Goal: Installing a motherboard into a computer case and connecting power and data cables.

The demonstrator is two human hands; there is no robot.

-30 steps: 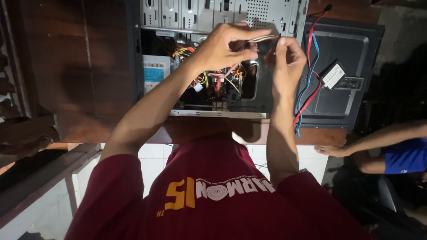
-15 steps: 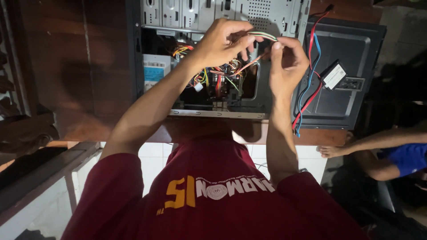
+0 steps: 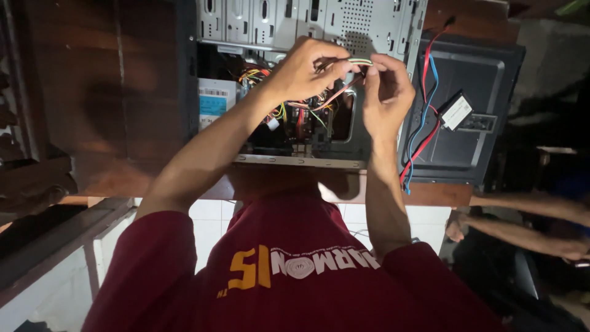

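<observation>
Dim room, dark wood all round: the desk (image 3: 141, 166) carries an open computer case (image 3: 307, 24), and I take that case as my landmark. Its side is off, so the inside lies open toward me, with a metal lip along the near edge and the perforated rear panel at the far side. Just beside the case on the right lies the removed black side panel (image 3: 473, 110), and red and blue cables (image 3: 424, 117) trail over the case's right edge onto it, ending at a small black drive (image 3: 456, 110).

I see my left hand (image 3: 301, 74) and my right hand (image 3: 387, 92) held close together over the open bay, each pinching one end of a thin wire bundle (image 3: 356, 61) that runs back into the tangle of coloured wiring inside the case. Fingers on both are closed on that bundle; it hangs just above the bay, clear of the metal walls.

Room to move is tight between the rear panel and the near lip. Beyond the desk's right edge, another person's arms (image 3: 528, 227) reach in low, well apart from the case. White floor tiles (image 3: 209, 215) show below the desk edge.
</observation>
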